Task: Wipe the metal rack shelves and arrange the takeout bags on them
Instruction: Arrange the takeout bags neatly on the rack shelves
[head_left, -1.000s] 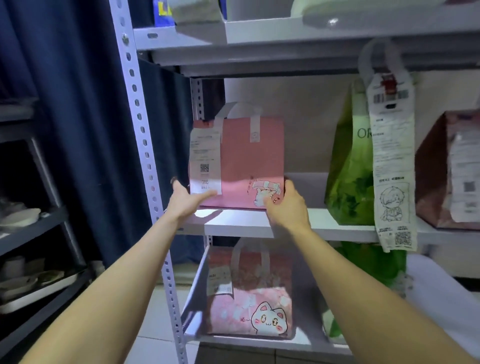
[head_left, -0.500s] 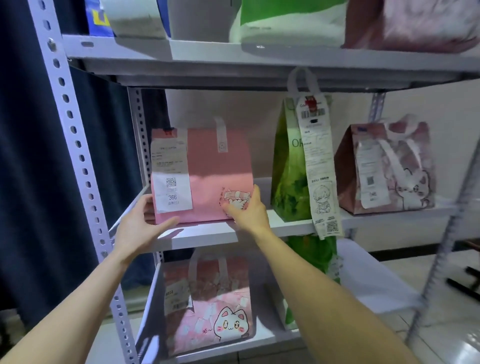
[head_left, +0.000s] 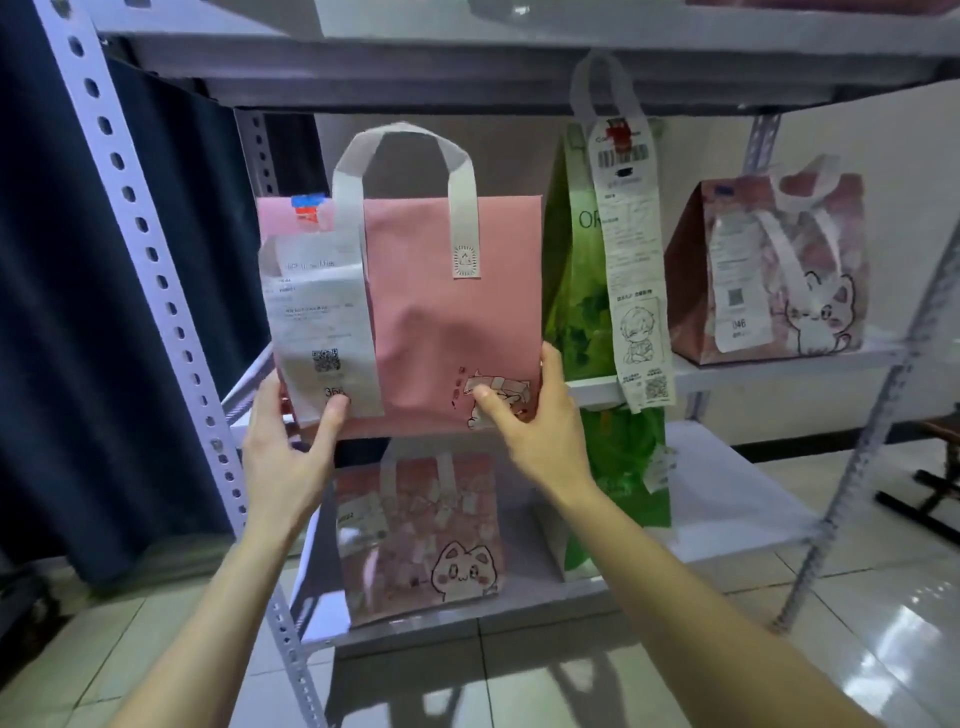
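— Two bare hands on one pink takeout bag, held upright in front of the metal rack.

— Gripped how?

— Left hand clamped on the bottom left corner, thumb pressed over the lower end of the white receipt. Right hand pinching the bottom right corner, thumb on the cartoon print, fingers wrapped behind the edge. Neither hand free.

— Placed where against the shelves?

— At the left end of the middle shelf, forward of its front lip, base about level with that lip. Probably clear of it; cannot tell for certain. Long axis vertical, handles up, printed face toward the camera.

— Neighbours?

— Just to the right, a green bag standing on the same shelf, a long receipt strip hanging down its front. Further right, well apart, a bunny bag. Below, on the lower shelf, a cat bag.

— And the relation that matters?

— Shelf space straight behind the bag, away from the body, between the perforated left upright and the green bag, though hidden by the bag itself. Both grips low, nearly the whole height above them, so likely to tip; best kept plumb. Left hand nearer the upright, right nearer the green bag. Going in or coming out for wiping: impossible to say.
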